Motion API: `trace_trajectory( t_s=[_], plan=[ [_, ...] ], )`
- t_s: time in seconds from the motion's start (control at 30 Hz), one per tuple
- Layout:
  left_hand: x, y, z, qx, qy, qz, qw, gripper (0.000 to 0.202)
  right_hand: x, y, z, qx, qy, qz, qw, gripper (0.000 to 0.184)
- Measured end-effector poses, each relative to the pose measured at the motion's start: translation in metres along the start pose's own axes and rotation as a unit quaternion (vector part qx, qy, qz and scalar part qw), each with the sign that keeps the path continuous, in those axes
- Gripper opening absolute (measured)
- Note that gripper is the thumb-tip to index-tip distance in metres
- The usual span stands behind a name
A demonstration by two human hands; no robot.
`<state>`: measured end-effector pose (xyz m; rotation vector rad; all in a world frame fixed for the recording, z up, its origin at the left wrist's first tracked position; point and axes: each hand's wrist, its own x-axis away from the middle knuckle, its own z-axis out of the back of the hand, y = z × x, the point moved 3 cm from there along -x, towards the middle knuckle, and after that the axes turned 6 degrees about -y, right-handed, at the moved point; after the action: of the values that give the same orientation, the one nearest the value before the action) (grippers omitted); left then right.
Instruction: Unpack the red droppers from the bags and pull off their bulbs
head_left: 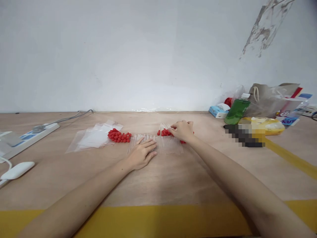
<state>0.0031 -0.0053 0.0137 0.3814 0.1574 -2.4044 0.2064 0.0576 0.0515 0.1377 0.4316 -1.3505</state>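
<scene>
A row of slim clear tubes (168, 145) lies side by side on the table in front of me. Flat across the left part of that row rests my left hand (142, 153), fingers stretched and thumb apart. My right hand (182, 130) is bent down over the small red rubber bulbs (165, 132) at the far right of the tubes. Its fingertips are partly hidden, so what they pinch does not show. More clear tubes stick out behind these bulbs. Left of my left hand sits a heap of red bulbs (119, 136).
Clear plastic bags (94, 137) lie left of the heap. A white power strip (32, 135) and a white plug-like item (19, 170) are at far left. On the right stand a green bottle (237, 110), a tissue pack (218, 111), a yellow packet (268, 126) and bags.
</scene>
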Motion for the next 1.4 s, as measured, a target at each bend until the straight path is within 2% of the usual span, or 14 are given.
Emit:
trace_trajectory(
  t_s=[0.13, 0.3, 0.43, 0.5, 0.63, 0.73, 0.83, 0.9, 1.1, 1.27, 1.33, 1.4],
  plan=[
    [0.001, -0.002, -0.004, 0.007, -0.014, 0.003, 1.0, 0.039, -0.01, -0.022, -0.015, 0.038, -0.033, -0.032, 0.998, 0.034],
    [0.002, -0.001, -0.004, 0.007, 0.004, 0.001, 1.0, 0.046, -0.009, -0.031, -0.02, 0.04, -0.03, -0.048, 0.998, 0.029],
    [0.003, -0.005, 0.001, -0.002, 0.092, 0.051, 0.994, 0.048, -0.007, -0.029, -0.014, 0.025, 0.03, -0.059, 0.997, 0.031],
    [0.005, -0.009, 0.004, -0.004, 0.146, 0.081, 0.986, 0.049, 0.0, -0.026, -0.008, 0.002, 0.067, -0.043, 0.997, 0.032],
    [0.008, -0.009, 0.013, -0.035, 0.227, 0.094, 0.969, 0.052, 0.036, -0.022, 0.001, -0.057, 0.13, 0.07, 0.987, 0.026],
    [0.007, -0.001, 0.013, -0.075, 0.21, 0.048, 0.974, 0.041, 0.072, -0.02, 0.004, -0.078, 0.157, 0.179, 0.968, 0.022],
    [0.005, 0.011, 0.01, -0.085, 0.176, -0.011, 0.981, 0.026, 0.094, -0.017, 0.005, -0.105, 0.178, 0.222, 0.953, 0.018],
    [0.004, 0.017, 0.009, -0.084, 0.167, -0.03, 0.982, 0.019, 0.097, -0.014, 0.004, -0.115, 0.179, 0.23, 0.95, 0.017],
    [0.005, 0.022, 0.008, -0.08, 0.144, -0.042, 0.985, 0.019, 0.091, -0.015, -0.002, -0.093, 0.162, 0.274, 0.943, 0.015],
    [0.01, 0.019, 0.008, -0.079, 0.152, -0.053, 0.984, 0.017, 0.095, -0.013, -0.003, -0.055, 0.155, 0.296, 0.941, 0.015],
    [0.016, 0.01, 0.011, -0.076, 0.162, -0.037, 0.983, 0.017, 0.094, -0.005, -0.001, -0.053, 0.162, 0.285, 0.943, 0.015],
    [0.021, -0.004, 0.016, -0.069, 0.188, 0.005, 0.98, 0.018, 0.088, 0.011, 0.004, -0.075, 0.188, 0.226, 0.953, 0.015]
  ],
)
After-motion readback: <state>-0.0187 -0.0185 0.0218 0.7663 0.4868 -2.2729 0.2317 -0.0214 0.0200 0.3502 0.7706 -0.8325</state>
